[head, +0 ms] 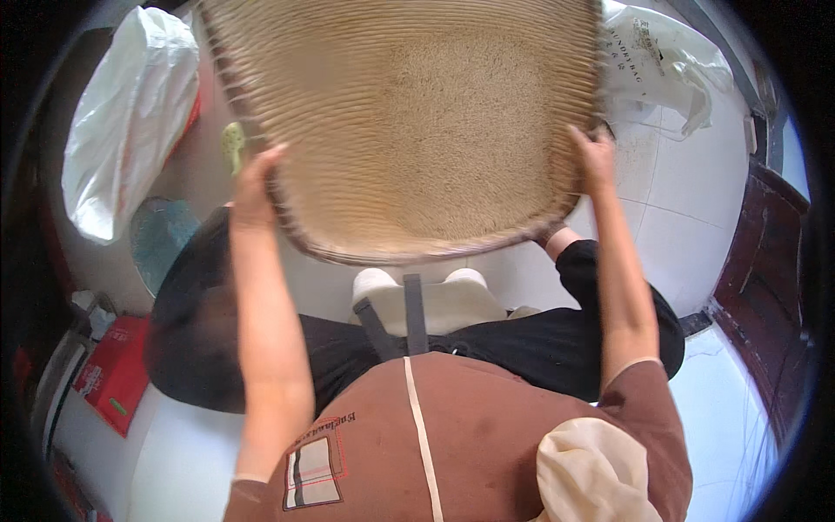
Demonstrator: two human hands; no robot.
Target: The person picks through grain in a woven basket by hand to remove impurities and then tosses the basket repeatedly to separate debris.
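A large woven winnowing basket (339, 130) is held out in front of me, over the floor and past my knees. A broad layer of small tan grains or seeds (476, 130) lies in it, mostly towards its right side and near end. My left hand (258, 183) grips the basket's left rim, thumb on the inside. On the right rim, my right hand (595, 156) holds on in the same way. Both hands and the basket's edge look blurred. The basket's far end runs out of view at the top.
A white woven plastic sack (130, 130) stands at the left, by a bluish translucent thing (163, 238). A white laundry bag (665, 72) lies at the upper right. A red bag or packet (114, 372) is at the lower left, dark wooden furniture (760, 261) at the right.
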